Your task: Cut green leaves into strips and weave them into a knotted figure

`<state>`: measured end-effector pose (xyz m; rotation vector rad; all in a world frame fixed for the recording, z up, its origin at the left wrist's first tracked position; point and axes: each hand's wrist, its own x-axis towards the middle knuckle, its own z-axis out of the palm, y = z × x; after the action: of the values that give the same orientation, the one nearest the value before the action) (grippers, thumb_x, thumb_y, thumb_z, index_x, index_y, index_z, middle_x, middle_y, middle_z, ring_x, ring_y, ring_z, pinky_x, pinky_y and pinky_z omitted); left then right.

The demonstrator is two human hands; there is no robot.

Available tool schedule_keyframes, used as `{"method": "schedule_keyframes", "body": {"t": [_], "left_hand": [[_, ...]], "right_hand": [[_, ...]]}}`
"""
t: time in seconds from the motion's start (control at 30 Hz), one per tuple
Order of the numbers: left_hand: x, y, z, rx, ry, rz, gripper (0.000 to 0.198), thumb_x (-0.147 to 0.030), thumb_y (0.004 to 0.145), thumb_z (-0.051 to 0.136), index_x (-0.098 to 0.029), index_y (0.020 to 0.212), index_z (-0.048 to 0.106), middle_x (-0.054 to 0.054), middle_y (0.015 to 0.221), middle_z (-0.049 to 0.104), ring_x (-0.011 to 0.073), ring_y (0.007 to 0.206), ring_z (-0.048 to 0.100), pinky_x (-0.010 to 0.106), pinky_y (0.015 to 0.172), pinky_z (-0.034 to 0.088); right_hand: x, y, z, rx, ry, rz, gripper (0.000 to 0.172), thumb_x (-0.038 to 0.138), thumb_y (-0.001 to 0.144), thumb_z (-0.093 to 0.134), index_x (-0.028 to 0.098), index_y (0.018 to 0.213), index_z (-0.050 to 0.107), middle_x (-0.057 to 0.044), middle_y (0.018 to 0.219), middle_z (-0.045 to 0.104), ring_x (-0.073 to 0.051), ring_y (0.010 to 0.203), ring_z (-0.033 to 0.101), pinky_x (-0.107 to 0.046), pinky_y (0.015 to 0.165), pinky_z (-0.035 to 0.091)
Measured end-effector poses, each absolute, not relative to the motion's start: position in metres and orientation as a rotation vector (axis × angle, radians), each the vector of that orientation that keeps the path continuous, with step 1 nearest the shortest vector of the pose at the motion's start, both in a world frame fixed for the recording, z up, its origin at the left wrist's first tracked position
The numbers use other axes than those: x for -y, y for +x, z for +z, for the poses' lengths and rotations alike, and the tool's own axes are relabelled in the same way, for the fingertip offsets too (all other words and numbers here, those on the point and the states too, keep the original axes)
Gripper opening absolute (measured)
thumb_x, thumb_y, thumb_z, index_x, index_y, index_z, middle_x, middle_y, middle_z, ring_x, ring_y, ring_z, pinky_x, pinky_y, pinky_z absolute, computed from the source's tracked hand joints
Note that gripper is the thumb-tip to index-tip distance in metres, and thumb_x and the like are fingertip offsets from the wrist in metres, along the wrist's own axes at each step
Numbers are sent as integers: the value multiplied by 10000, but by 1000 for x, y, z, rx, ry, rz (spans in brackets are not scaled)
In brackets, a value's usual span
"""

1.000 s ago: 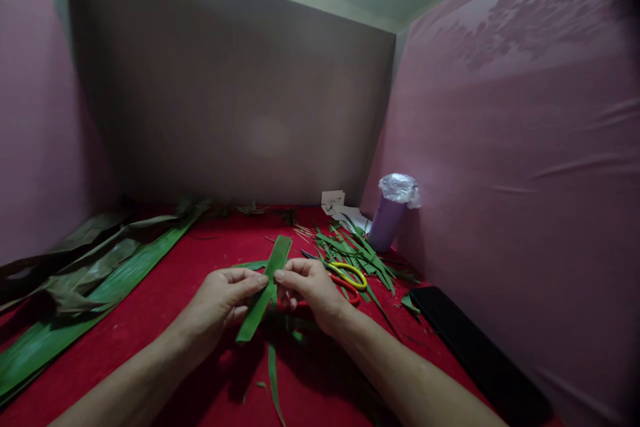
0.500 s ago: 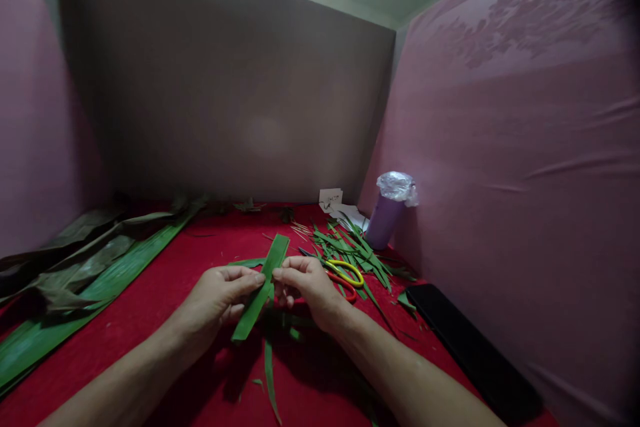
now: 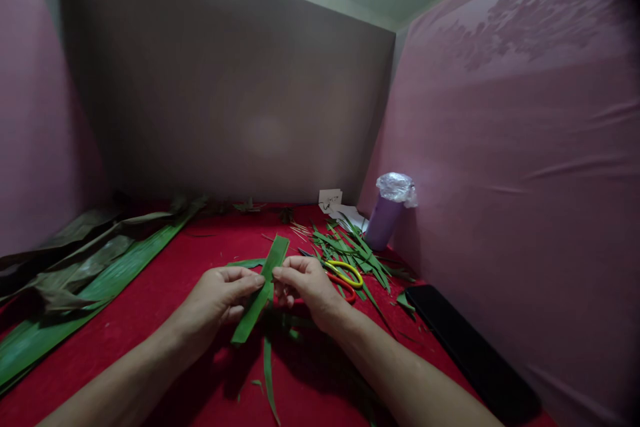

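Note:
A green leaf strip [image 3: 275, 255] is held up slantwise in front of me, its top edge leaning to the right. My left hand [image 3: 220, 297] pinches its left side near the middle, thumb on the front face. On the opposite side, my right hand [image 3: 310, 287] pinches the strip's right edge between thumb and forefinger. Its other fingers curl underneath and are partly hidden. A narrow leaf strip [image 3: 270, 373] hangs or lies below the hands; I cannot tell which. Just beyond my right hand lie scissors [image 3: 345, 275] with yellow and red handles.
Cut leaf strips [image 3: 350, 250] lie heaped at the right, beside a purple cup [image 3: 385, 220] topped with clear plastic. A black flat object [image 3: 470, 347] rests along the right edge. Long leaves [image 3: 125, 273] cover the left of the red cloth [image 3: 165, 287]. Thin sticks [image 3: 301, 231] lie farther back.
Hardly anything differs. Both hands keep the same pinch on the leaf strip, which has shifted very slightly.

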<state>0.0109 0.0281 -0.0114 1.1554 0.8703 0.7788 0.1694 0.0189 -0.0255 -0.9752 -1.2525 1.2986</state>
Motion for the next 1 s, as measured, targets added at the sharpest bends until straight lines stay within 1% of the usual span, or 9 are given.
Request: {"method": "schedule_keyframes", "body": {"t": [0.17,0.23,0.37,0.5,0.6,0.7,0.77,0.87,1.0], "left_hand": [[-25,12,-5,-859,1212,769,223,-373,690,640,-153,722,649,73,722,700,169,654,626,246,592,463],[-23,12,-3,-846,1217,777,196,-350,690,645,-155,697,630,58,701,693,161,637,623,250,594,465],[-24,13,-6,-871,1194,820,170,-304,656,682,-166,643,585,2,608,654,134,565,606,231,549,461],[-29,11,-14,-868,1193,793,185,-317,656,681,-160,662,584,21,645,665,155,603,624,245,558,474],[-30,10,-16,-857,1179,794,183,-316,661,678,-154,672,594,48,677,681,169,625,634,259,575,482],[-29,10,-14,-837,1159,811,168,-303,670,670,-149,662,606,61,691,689,172,629,634,274,600,490],[-28,10,-11,-830,1147,825,156,-295,678,663,-146,665,616,66,695,690,169,625,631,281,616,492],[-27,11,-10,-830,1133,863,145,-281,685,652,-140,666,623,68,682,683,178,632,633,296,637,492],[-27,11,-11,-838,1120,937,140,-262,670,660,-133,637,616,45,611,649,180,573,622,298,587,490]], "right_hand": [[-19,168,-25,1291,-1016,1285,223,291,684,571,166,525,476,53,427,510,-56,352,426,-170,363,313],[-18,167,-26,1321,-1034,1282,217,289,683,571,165,529,480,57,416,505,-54,350,425,-164,361,314],[-18,167,-27,1372,-1052,1272,191,269,680,563,164,542,484,55,427,521,-55,360,437,-158,359,320],[-17,167,-27,1399,-1044,1263,203,274,688,569,165,541,480,49,436,525,-56,367,437,-160,366,325],[-18,167,-27,1406,-1023,1264,253,341,722,560,157,559,500,41,449,524,-59,369,442,-163,365,321],[-18,168,-27,1378,-999,1276,391,474,797,446,140,621,547,22,477,531,-63,373,455,-167,360,316],[-18,168,-27,1349,-994,1284,443,526,802,416,132,659,563,15,502,536,-64,378,463,-167,358,316],[-16,167,-27,1361,-1014,1294,391,515,752,518,133,680,562,26,520,529,-57,390,466,-159,365,314],[-14,163,-29,1421,-1048,1302,325,457,710,595,143,657,531,22,556,544,-60,420,476,-155,370,310]]}}
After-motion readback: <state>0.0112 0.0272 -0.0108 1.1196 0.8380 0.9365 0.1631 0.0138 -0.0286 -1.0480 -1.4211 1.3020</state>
